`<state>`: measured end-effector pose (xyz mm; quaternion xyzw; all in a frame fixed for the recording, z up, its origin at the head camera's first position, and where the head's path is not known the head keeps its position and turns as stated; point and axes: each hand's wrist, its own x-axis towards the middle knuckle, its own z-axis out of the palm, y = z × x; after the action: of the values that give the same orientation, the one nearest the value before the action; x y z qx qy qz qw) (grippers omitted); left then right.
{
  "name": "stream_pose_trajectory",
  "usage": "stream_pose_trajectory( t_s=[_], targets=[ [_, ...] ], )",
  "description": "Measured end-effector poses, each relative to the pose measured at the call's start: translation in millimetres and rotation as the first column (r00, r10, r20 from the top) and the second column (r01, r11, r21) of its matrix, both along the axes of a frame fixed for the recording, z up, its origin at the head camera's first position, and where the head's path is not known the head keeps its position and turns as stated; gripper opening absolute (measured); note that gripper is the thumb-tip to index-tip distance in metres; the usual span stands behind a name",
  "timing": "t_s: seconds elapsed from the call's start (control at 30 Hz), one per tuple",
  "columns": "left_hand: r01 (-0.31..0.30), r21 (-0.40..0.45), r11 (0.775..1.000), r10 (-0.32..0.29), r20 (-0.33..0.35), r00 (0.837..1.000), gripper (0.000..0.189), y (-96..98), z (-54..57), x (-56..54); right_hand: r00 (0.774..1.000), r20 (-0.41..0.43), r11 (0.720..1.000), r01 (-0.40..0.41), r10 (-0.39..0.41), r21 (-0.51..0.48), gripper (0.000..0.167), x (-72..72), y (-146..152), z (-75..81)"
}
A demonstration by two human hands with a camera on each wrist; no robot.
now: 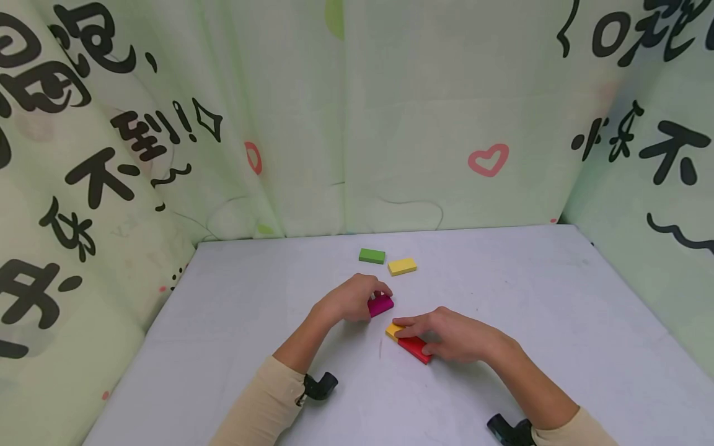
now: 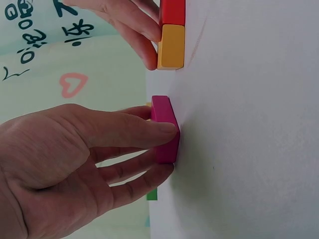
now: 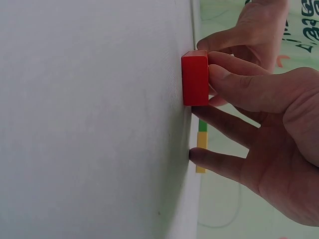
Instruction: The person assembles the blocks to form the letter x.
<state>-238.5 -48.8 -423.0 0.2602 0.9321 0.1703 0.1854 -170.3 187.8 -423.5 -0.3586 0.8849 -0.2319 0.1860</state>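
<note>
Blocks in hand: you appear to be at a placing step, with your left hand (image 1: 354,298) gripping the magenta block (image 1: 382,306) between thumb and fingers. It is on or just over the counter (image 1: 251,310); contact not certain. Your right hand (image 1: 460,334) steadies the orange block (image 1: 393,331) and red block (image 1: 414,349), lying end to end; its thumb and fingers grip the red and reach the orange.

A gap separates magenta from orange. If they're to join, my judgement: turn the magenta to match the row, slide it up to the orange end and hold the pair firm, lest it skew. Green block (image 1: 372,256) and yellow block (image 1: 402,266) lie farther back, untouched.

Pose: your forearms slant inward from the lower left and lower right; left wrist bent, right hand low over its blocks, index finger extended towards the orange.
</note>
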Motion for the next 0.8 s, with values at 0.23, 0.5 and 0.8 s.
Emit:
stream_pose_trajectory(
  t_s=[0.23, 0.5, 0.8],
  targets=[
    [-0.001, 0.001, 1.0, 0.001, -0.005, 1.0, 0.059, -1.9, 1.8, 1.8, 1.0, 0.007, 1.0, 0.011, -0.011, 0.002, 0.051, 0.8, -1, 1.5],
    [0.007, 0.0, 1.0, -0.007, -0.004, 1.0, 0.058, -7.1, 3.2, 4.0, 1.0, -0.002, 1.0, 0.002, -0.002, 0.01, 0.051, -0.2, -1, 0.8],
    [0.002, 0.004, 1.0, -0.002, 0.005, 1.0, 0.057, -11.7, 5.7, 11.9, 1.0, -0.002, 1.0, 0.003, -0.003, 0.008, 0.051, 0.6, -2, 2.3]
  ],
)
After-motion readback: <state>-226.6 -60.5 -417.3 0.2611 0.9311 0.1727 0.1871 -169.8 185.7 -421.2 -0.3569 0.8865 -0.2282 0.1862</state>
